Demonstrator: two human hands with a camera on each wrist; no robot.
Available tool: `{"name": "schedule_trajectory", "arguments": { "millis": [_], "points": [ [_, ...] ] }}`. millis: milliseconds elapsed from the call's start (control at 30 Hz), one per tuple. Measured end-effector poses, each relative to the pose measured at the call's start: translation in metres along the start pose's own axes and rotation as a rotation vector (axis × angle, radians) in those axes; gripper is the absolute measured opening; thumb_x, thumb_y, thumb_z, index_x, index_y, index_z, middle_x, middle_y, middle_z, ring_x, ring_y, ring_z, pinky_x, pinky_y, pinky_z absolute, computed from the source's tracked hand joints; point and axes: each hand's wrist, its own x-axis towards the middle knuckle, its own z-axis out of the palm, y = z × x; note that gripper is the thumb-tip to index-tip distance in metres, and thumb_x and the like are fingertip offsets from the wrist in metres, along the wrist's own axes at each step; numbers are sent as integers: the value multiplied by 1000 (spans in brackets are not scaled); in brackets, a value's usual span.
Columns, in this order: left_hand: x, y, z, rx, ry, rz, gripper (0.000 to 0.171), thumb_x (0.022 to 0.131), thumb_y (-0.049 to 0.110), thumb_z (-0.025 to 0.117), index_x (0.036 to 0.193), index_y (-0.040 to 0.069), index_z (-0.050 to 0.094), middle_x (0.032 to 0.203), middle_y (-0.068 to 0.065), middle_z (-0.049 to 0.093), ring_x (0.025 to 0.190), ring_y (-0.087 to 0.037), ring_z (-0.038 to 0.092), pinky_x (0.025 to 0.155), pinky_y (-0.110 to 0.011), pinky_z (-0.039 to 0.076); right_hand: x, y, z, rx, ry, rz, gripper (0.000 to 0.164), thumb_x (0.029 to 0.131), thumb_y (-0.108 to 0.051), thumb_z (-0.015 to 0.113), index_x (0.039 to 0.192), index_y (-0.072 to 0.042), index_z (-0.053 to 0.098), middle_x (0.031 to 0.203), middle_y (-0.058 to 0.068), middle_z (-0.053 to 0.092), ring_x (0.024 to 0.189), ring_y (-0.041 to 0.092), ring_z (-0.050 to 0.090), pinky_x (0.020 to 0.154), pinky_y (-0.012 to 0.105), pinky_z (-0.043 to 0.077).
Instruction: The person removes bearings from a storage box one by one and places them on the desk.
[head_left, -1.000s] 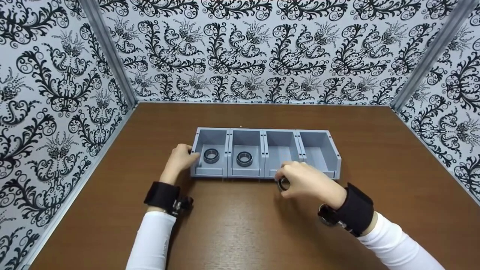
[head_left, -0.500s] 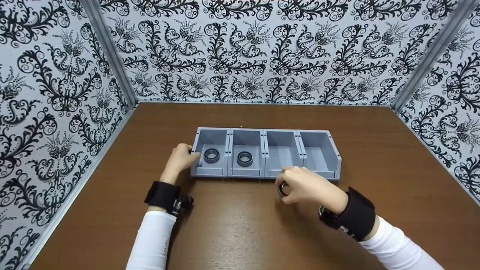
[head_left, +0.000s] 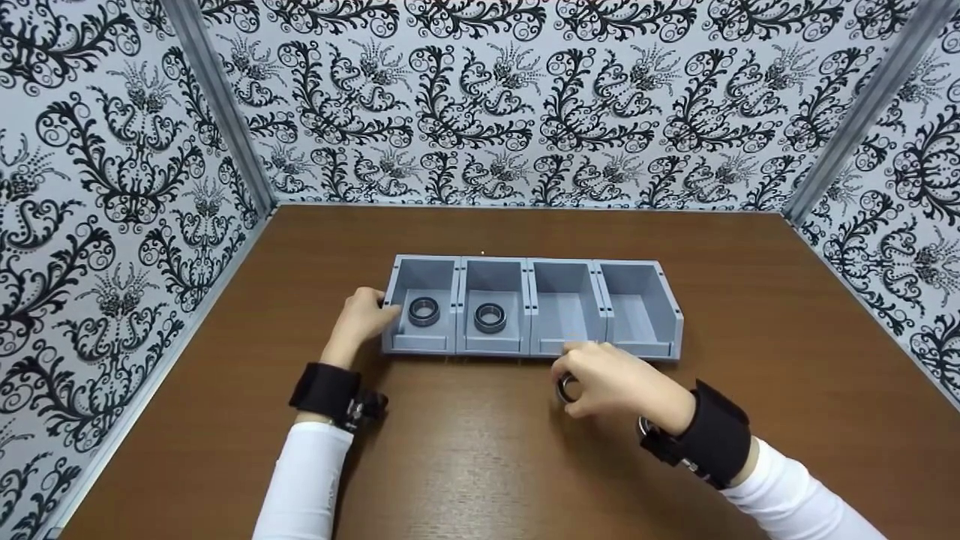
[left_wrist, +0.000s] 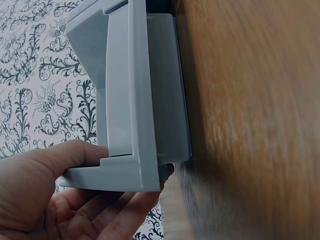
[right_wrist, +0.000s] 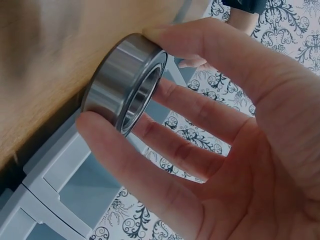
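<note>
My right hand [head_left: 611,379] pinches a ball bearing [right_wrist: 117,82] between thumb and fingers, just in front of the third bin from the left. In the right wrist view its shiny metal rim faces the camera and the ring is tilted. My left hand [head_left: 364,319] grips the left side wall of the leftmost grey bin [left_wrist: 135,100], thumb inside and fingers outside. One bearing [head_left: 424,311] lies flat in that leftmost bin. Another bearing [head_left: 490,318] lies in the second bin [head_left: 493,346]. No bearing shows in the third bin [head_left: 559,300] or the rightmost bin [head_left: 634,315].
The joined row of grey bins stands on a brown wooden table [head_left: 465,450]. Patterned white walls [head_left: 487,105] with grey metal posts [head_left: 225,105] enclose the table at the back and both sides.
My right hand has drawn slightly back and down from the third bin's front, still pinching the bearing. The left hand keeps its grip on the leftmost bin.
</note>
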Motion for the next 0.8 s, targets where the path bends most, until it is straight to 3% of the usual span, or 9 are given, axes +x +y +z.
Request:
{"name": "schedule_trajectory", "arguments": {
  "millis": [200,467,800],
  "points": [
    [0,1,-1,-1,-6,-9,19,82,20,57,81,2,64,69,-2,50,63,-15,45,57,-23,36,-1,0,4,6,-16,0,24,60,-17,71,84,-18,68,81,-1,55,63,8,44,55,23,38],
    [-1,2,0,3,8,-17,19,81,19,56,67,7,53,58,3,38,56,-13,38,52,-24,30,-4,-2,5,11,-32,-14,29,59,-16,72,89,-18,70,84,-2,58,65,8,45,56,23,39],
    [0,1,0,-1,9,-23,20,82,20,57,84,2,65,71,-3,51,65,-16,45,57,-23,35,-7,0,14,25,-52,-44,29,59,-16,73,87,-16,69,83,-2,59,67,6,48,58,23,39]
  ]
}}
